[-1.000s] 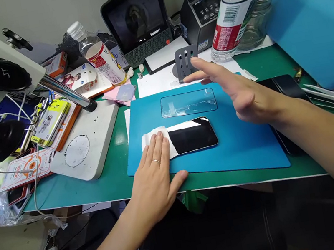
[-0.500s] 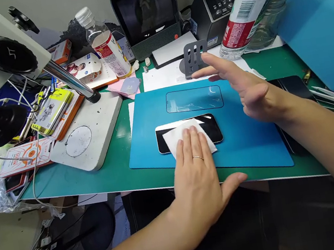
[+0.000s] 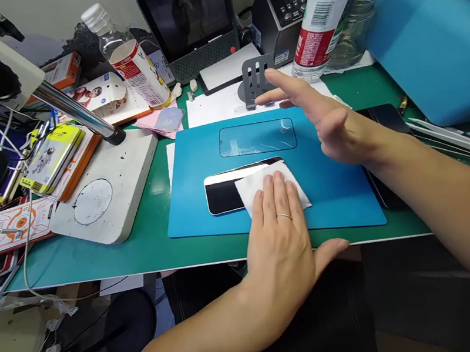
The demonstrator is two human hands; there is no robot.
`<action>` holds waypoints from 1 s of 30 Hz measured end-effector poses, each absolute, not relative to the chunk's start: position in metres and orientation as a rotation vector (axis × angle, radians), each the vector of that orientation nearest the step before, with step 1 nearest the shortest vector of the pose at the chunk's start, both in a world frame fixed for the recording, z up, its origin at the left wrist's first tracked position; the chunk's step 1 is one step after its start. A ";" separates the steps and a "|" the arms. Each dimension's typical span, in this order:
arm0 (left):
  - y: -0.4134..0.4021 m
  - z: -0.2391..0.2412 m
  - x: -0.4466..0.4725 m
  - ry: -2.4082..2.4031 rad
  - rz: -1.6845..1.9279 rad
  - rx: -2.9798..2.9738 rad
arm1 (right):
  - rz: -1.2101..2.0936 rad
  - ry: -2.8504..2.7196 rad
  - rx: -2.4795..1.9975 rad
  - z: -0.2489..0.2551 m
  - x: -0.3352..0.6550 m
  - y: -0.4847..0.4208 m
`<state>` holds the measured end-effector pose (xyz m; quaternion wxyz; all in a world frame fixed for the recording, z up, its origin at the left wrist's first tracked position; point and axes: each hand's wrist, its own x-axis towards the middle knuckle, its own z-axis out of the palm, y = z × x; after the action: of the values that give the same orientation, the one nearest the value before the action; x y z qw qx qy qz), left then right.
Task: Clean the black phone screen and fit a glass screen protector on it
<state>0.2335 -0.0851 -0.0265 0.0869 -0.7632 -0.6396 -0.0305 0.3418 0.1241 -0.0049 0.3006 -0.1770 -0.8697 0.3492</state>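
Observation:
A black phone (image 3: 225, 194) lies face up on a blue mat (image 3: 336, 195). My left hand (image 3: 282, 234) lies flat, fingers together, pressing a white wipe (image 3: 253, 184) onto the phone's right half. A ring shows on one finger. Behind the phone, a clear screen protector (image 3: 256, 138) rests on the mat. My right hand (image 3: 326, 120) hovers open above the mat's far right, fingers stretched toward a grey slotted stand (image 3: 256, 80), holding nothing.
A microscope arm and white base (image 3: 105, 202) stand at the left with boxes and cables. Two drink bottles (image 3: 133, 67) (image 3: 320, 13), a small monitor (image 3: 188, 23), a black station (image 3: 280, 11) line the back. A dark phone (image 3: 380, 117) and blue sheet (image 3: 436, 37) lie right.
My left hand has slid the wipe from the phone's left end across to its right half. My right hand has stayed hovering in about the same place.

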 end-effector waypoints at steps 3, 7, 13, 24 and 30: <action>-0.094 -0.026 0.224 -1.904 -0.077 -2.303 | 0.860 -2.343 -0.448 -0.003 0.343 0.122; -0.101 -0.025 0.207 -1.929 -0.105 -2.332 | 0.831 -2.372 -0.482 0.001 0.344 0.118; -0.105 -0.026 0.167 -1.986 -0.157 -2.317 | 0.781 -2.431 -0.495 0.004 0.344 0.119; -0.123 -0.021 0.113 -2.025 -0.163 -2.350 | 0.570 -2.579 -1.022 -0.004 0.341 0.133; -0.132 -0.026 0.081 -1.911 -0.594 -2.445 | 0.590 -2.666 -1.036 -0.009 0.337 0.131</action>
<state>0.0814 -0.1320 -0.0258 -0.0089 -0.7738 -0.6048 -0.1879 0.3371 0.1308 -0.0086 0.1104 -0.3526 -0.9073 0.2008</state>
